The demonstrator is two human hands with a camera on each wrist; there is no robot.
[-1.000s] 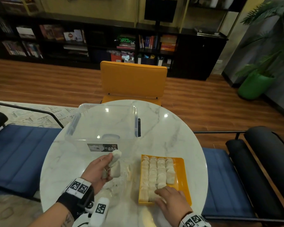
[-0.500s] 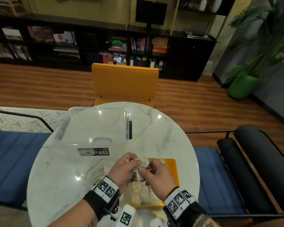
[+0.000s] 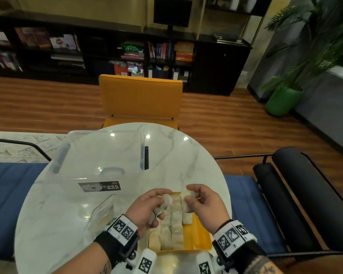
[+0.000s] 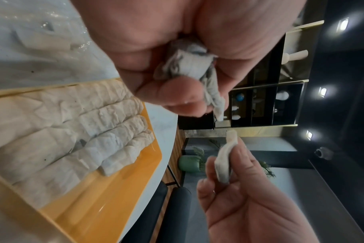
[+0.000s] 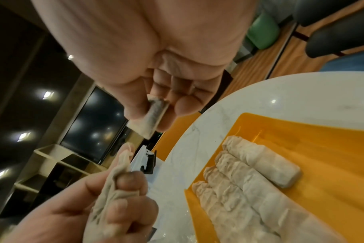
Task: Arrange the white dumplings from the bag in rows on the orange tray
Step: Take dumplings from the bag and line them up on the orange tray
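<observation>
The orange tray [image 3: 198,234] lies at the table's near edge with several rows of white dumplings [image 3: 173,224] in it. Both hands hover just above its far end, a little apart. My left hand [image 3: 158,206] grips a small bunch of dumplings [image 4: 189,67] in its curled fingers. My right hand [image 3: 188,196] pinches a single dumpling [image 5: 154,115] between thumb and fingertips, over the tray's rightmost row. In the right wrist view the tray's right part [image 5: 312,144] is bare orange beside the rows [image 5: 249,177]. The clear bag [image 3: 103,210] lies left of the tray, partly behind my left wrist.
A clear plastic storage box [image 3: 99,155] with a black label stands on the round marble table [image 3: 186,165] behind the bag. An orange chair [image 3: 141,97] faces the table's far side. Blue seats flank the table.
A second ago my right hand rested on the tray's near dumplings and my left held dumplings over the bag. The hands met above the tray; now they have parted, the right holding one dumpling.
</observation>
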